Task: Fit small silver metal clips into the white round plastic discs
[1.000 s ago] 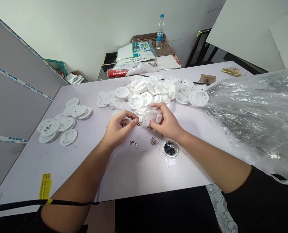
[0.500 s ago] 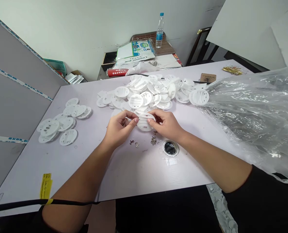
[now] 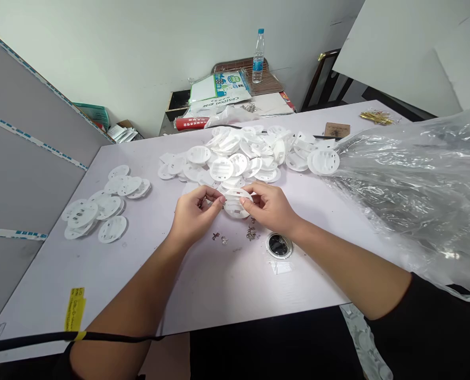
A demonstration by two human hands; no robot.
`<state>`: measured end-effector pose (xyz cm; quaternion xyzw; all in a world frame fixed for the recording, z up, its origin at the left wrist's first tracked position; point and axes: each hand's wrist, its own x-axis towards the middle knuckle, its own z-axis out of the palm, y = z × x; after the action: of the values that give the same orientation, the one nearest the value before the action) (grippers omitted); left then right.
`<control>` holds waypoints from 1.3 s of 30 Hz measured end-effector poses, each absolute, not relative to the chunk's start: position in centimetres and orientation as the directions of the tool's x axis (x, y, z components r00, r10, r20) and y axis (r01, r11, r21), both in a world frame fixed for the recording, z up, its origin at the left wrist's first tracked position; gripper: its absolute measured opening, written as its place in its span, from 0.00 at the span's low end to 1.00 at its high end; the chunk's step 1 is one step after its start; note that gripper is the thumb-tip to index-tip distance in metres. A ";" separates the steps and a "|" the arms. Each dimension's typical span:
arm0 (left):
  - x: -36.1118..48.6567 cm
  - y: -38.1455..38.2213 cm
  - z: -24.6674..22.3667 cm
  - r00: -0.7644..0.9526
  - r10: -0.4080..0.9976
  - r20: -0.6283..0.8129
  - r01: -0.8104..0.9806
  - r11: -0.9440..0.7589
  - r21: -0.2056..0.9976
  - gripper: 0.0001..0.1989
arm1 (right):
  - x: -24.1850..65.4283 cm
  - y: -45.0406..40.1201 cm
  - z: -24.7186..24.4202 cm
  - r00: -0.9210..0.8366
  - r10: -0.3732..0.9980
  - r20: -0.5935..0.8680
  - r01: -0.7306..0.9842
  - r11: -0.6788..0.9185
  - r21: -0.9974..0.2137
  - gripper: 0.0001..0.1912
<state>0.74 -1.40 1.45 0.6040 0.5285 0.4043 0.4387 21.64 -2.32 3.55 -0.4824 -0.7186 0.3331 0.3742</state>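
Observation:
A round white plastic disc with slots [image 3: 236, 207] is pinched at its right edge by my right hand [image 3: 270, 209], thumb on top. My left hand [image 3: 195, 212] is closed at the disc's left edge, thumb and forefinger pressed together. What sits in its fingertips is too small to make out. Just below the disc lie small metal pieces [image 3: 251, 233], with a few more metal bits [image 3: 216, 236] nearer my left hand. Behind both hands spreads a heap of similar white discs [image 3: 251, 153].
To the left lies a smaller group of white discs [image 3: 108, 203]. A round black-centred fitting [image 3: 279, 245] is set near the front edge. Clear plastic sheeting [image 3: 413, 195] covers the right side. A black cable [image 3: 29, 340] crosses the front left. A water bottle [image 3: 258, 58] stands behind.
The view has shifted slightly, so most things appear a little lower. Both hands keep nearly the same hold at the disc.

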 end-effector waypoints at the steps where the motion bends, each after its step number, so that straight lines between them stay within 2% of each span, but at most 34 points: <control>1: 0.7 -1.4 1.5 0.111 0.994 0.025 0.288 -0.056 0.956 0.09 | 21.6 -2.4 3.6 -0.254 0.945 0.205 0.440 0.301 -0.846 0.07; 10: 1.2 -1.8 1.5 0.079 0.993 0.088 0.358 -0.111 0.927 0.09 | 21.7 -2.4 3.3 -0.326 0.933 0.152 0.371 0.274 -0.887 0.10; 18: 1.2 -1.7 1.2 0.138 0.985 0.103 0.340 -0.145 0.929 0.10 | 21.8 -2.5 3.4 -0.352 0.926 0.134 0.323 0.254 -0.912 0.11; 27: 1.3 -1.6 1.2 0.269 0.961 0.068 0.151 -0.111 0.982 0.13 | 21.8 -2.4 4.0 -0.386 0.911 0.147 0.193 0.235 -0.953 0.11; 33: 0.4 -1.5 2.1 0.418 0.908 0.011 0.101 -0.059 0.993 0.16 | 21.6 -2.6 4.1 -0.353 0.918 0.180 0.244 0.276 -0.930 0.12; 39: 0.0 -1.3 2.2 0.444 0.896 0.024 0.015 -0.034 0.999 0.17 | 21.4 -2.7 4.3 -0.346 0.917 0.200 0.221 0.287 -0.932 0.13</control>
<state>-0.01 -1.32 2.23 0.6138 0.3708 0.3746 0.5877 21.39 -2.67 4.32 -0.4091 -0.6953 0.4352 0.3997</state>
